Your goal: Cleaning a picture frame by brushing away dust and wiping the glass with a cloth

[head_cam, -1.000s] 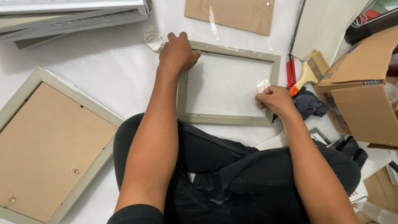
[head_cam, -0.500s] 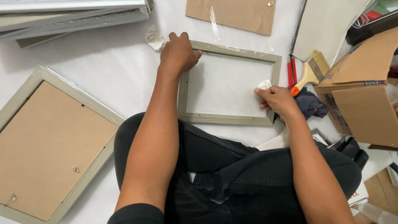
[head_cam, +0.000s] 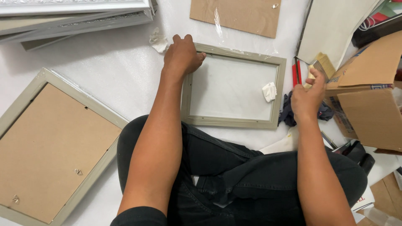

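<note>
Backed frame (head_cam: 54, 146), cardboard box (head_cam: 368, 104), stacked frames (head_cam: 75, 14)

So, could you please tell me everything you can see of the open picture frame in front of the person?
The open picture frame is a grey-green rectangle, seemingly wood, lying flat on the white sheet, long sides across the view. Its middle looks clear or glazed, with white showing through. A crumpled white wad lies inside near the right rail. The left hand grips the top-left corner; clear plastic wrap clings to the top rail.

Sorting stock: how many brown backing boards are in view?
2: one fitted in the grey frame at left, backing board; one loose board at top centre. The stacked frames may hide more.
</note>
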